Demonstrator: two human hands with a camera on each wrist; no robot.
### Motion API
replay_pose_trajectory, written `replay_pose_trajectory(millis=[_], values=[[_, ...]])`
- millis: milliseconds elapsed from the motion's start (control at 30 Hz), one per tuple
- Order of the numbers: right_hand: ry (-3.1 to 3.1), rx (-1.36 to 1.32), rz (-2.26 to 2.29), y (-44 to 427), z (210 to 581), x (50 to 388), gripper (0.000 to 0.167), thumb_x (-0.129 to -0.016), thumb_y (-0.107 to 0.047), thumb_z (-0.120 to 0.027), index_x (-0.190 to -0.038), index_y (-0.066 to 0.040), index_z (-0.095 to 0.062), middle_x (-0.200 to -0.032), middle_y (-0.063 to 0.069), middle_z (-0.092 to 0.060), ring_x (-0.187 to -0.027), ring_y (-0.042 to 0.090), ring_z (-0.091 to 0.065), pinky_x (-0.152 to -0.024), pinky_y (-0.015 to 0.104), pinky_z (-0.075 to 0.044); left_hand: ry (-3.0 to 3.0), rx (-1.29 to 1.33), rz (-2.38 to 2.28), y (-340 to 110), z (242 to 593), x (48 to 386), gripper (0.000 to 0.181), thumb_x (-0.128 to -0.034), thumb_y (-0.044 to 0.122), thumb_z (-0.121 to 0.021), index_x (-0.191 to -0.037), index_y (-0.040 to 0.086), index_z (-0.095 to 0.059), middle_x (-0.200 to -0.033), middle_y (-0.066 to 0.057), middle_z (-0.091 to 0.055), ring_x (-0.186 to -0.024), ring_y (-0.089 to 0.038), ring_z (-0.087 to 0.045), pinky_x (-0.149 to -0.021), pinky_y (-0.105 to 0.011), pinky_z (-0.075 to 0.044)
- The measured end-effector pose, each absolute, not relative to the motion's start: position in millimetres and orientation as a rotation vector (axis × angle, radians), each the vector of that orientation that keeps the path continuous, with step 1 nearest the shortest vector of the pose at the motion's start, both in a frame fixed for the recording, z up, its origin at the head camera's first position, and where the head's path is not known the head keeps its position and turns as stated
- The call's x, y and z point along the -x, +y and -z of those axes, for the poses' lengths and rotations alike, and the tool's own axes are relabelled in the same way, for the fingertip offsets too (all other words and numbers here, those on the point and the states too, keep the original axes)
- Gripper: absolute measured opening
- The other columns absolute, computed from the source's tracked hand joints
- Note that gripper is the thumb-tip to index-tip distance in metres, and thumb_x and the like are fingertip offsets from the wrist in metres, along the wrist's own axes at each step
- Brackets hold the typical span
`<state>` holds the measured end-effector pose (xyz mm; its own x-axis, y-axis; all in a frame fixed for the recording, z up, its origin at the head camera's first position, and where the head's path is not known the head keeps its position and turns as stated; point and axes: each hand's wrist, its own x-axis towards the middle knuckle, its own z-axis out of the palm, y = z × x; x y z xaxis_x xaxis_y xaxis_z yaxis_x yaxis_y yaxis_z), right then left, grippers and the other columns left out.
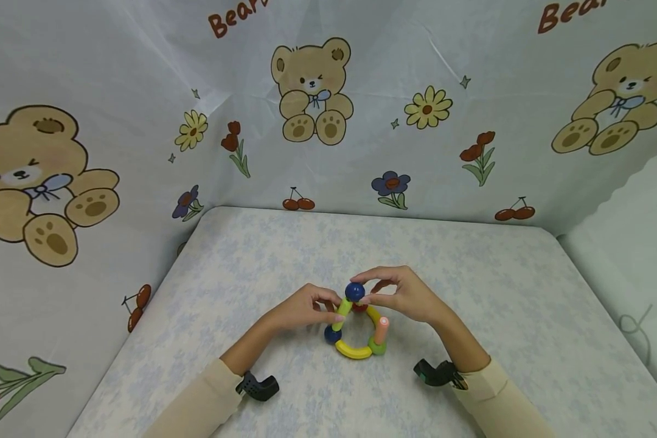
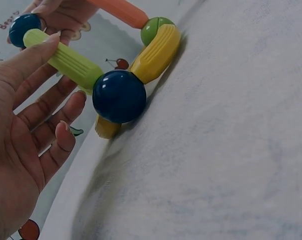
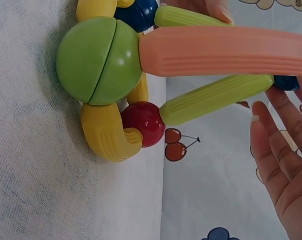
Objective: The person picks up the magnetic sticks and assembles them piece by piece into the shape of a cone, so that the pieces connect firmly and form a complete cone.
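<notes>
A ring of curved yellow rods (image 1: pixel 353 350) lies on the table, joined by a lower blue ball (image 2: pixel 119 96), a green ball (image 3: pixel 99 60) and a red ball (image 3: pixel 143 124). Two lime-green rods (image 2: pixel 73 65) (image 3: pixel 218 99) slant up from the blue and red balls to an upper blue ball (image 1: pixel 354 292). My left hand (image 1: pixel 305 307) pinches the rod rising from the lower blue ball, its other fingers spread loosely. At the top, my right hand (image 1: pixel 405 294) holds the upper blue ball between thumb and fingers. An orange rod (image 1: pixel 381 330) stands on the green ball, its upper end free.
The pale patterned table (image 1: pixel 241 261) reaches back to a hanging sheet (image 1: pixel 372 73) printed with bears and flowers. Black wrist devices (image 1: pixel 258 387) (image 1: pixel 437 372) sit by both sleeves. A thin cord (image 1: pixel 637 328) hangs at the right, beyond the table's edge.
</notes>
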<state>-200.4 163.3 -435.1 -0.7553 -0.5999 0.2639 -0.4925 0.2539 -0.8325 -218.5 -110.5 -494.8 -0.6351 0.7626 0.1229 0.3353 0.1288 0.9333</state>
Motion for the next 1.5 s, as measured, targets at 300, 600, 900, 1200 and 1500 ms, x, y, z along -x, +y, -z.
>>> replay_pose_trajectory(millis=[300, 600, 900, 1200, 1500], values=[[2.392, 1.111, 1.518, 163, 435, 202, 0.037, -0.089, -0.008, -0.078, -0.125, -0.012, -0.073, -0.123, 0.001, -0.072, -0.110, 0.018, -0.066, -0.088, 0.044, -0.056, 2.025, -1.067, -1.516, -111, 495, 222, 0.016, -0.0951, 0.016, -0.073, -0.109, 0.009, -0.077, -0.104, -0.001, -0.073, -0.093, -0.018, -0.068, -0.067, -0.031, -0.055], [2.389, 1.129, 1.509, 164, 435, 203, 0.037, -0.091, -0.008, -0.077, -0.127, -0.013, -0.072, -0.125, 0.000, -0.071, -0.112, 0.017, -0.065, -0.089, 0.043, -0.056, 2.033, -1.067, -1.505, -111, 497, 224, 0.015, -0.0955, 0.016, -0.073, -0.109, 0.009, -0.077, -0.103, 0.000, -0.073, -0.093, -0.018, -0.068, -0.066, -0.031, -0.055], [2.385, 1.118, 1.496, 166, 435, 203, 0.037, -0.091, -0.008, -0.076, -0.127, -0.012, -0.072, -0.125, 0.002, -0.071, -0.113, 0.017, -0.065, -0.089, 0.044, -0.056, 2.147, -1.005, -1.504, -115, 497, 225, 0.019, -0.0931, 0.024, -0.077, -0.111, 0.019, -0.078, -0.106, 0.004, -0.074, -0.092, -0.017, -0.066, -0.067, -0.032, -0.055], [2.548, 0.938, 1.461, 188, 434, 197, 0.027, -0.097, -0.016, -0.072, -0.124, -0.015, -0.073, -0.119, -0.001, -0.073, -0.110, 0.016, -0.067, -0.087, 0.037, -0.056, 2.279, -0.974, -1.689, -106, 491, 222, 0.028, -0.0914, 0.016, -0.078, -0.119, 0.019, -0.075, -0.116, 0.002, -0.069, -0.096, -0.021, -0.063, -0.064, -0.028, -0.051], [2.611, 0.747, 1.458, 219, 446, 171, 0.018, -0.101, -0.021, -0.065, -0.117, -0.022, -0.075, -0.110, -0.006, -0.075, -0.099, 0.016, -0.070, -0.079, 0.034, -0.058, 2.260, -0.944, -1.781, -101, 483, 213, 0.036, -0.0915, 0.009, -0.076, -0.127, 0.015, -0.072, -0.132, 0.001, -0.065, -0.117, -0.032, -0.058, -0.082, -0.036, -0.054]])
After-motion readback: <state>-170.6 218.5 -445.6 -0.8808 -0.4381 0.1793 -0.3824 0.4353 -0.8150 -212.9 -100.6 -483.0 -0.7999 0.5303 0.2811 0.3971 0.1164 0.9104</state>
